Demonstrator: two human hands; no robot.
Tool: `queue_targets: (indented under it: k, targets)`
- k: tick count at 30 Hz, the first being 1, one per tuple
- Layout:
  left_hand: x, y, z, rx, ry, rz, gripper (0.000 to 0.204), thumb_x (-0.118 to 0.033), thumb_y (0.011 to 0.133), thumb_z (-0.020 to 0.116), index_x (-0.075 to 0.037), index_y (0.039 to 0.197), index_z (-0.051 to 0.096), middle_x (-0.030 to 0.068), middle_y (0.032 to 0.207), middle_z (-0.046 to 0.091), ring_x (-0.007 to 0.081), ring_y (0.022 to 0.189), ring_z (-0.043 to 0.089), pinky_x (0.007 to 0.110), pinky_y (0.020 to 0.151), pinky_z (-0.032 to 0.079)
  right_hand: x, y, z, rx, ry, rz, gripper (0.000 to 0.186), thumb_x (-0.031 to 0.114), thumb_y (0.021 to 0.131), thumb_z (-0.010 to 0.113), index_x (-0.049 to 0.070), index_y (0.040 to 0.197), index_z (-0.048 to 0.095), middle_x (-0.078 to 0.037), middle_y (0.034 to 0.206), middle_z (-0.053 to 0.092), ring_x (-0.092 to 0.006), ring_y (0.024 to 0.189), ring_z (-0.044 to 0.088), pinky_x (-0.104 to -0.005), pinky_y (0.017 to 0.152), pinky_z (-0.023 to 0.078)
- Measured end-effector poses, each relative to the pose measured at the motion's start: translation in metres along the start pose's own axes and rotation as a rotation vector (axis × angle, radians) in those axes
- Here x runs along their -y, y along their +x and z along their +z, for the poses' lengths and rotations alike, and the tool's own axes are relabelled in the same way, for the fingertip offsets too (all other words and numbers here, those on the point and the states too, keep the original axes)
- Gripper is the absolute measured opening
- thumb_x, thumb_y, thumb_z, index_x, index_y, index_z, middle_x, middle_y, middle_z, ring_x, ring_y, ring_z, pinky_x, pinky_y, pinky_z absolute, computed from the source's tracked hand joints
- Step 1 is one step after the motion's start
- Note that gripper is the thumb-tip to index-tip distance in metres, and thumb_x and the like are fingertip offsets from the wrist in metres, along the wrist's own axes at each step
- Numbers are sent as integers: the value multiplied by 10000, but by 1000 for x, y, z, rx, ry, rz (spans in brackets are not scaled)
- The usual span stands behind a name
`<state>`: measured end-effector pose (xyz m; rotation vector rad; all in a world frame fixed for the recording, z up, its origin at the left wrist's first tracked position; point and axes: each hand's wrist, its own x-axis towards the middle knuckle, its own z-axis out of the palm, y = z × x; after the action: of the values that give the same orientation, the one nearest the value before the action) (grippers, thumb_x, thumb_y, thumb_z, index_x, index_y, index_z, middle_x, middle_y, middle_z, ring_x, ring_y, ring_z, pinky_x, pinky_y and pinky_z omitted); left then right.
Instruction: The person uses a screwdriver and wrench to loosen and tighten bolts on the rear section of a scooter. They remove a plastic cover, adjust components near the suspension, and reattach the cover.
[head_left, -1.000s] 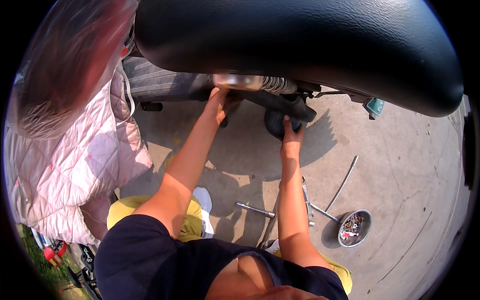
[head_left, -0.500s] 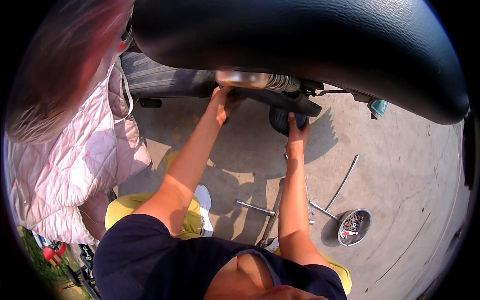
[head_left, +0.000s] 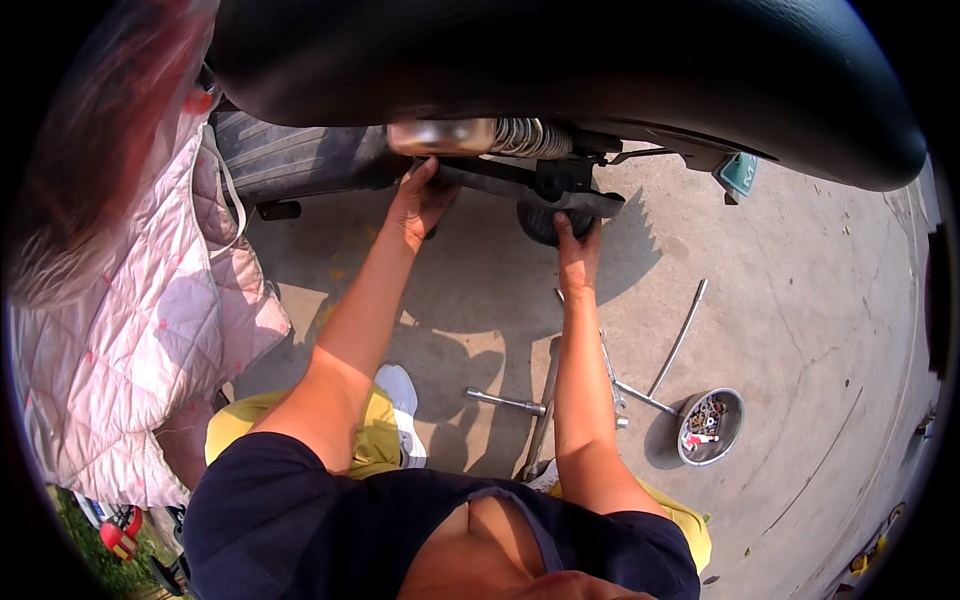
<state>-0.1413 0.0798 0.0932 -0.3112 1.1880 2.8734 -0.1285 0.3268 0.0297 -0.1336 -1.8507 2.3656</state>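
Note:
A long black bar runs along the side of the vehicle, below a spring shock absorber and a shiny metallic housing. My left hand is closed around the bar's left end, thumb up and fingers partly hidden behind it. At the other end, my right hand grips from below, its thumb against the dark tyre just under the bar. A black bracket shows above the bar's right part. Most of the right fingers are hidden.
A black padded seat overhangs my hands. At left hangs a pink quilted cover beside a ridged footboard. On the concrete lie a socket wrench, a metal rod tool and a metal bowl of small hardware.
The view has shifted, so the seat and hands sit higher and further left. The black bracket above the bar's right end is now exposed. My right thumb has slipped lower, towards the tyre.

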Motion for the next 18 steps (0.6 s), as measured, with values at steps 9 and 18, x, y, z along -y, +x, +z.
queue_targets:
  k: [9,18]
  targets:
    - [2,-5,6,-138,30,-32,603,-230,771,747,-73,1276,456,111,1276,508,284,1214,464,498,1073,351,11,9,-4,40,-73,79,723,343,828,686,-101,1310,381,-218,1229,547,-281,1146,531,-333,972,401]
    - [1,-3,7,-132,77,-3,617,-272,774,741,-64,1278,452,119,1269,494,288,1201,467,490,1071,359,4,8,3,-39,-132,121,767,368,824,689,-135,1303,364,-247,1270,505,-292,1199,484,-343,1012,361]
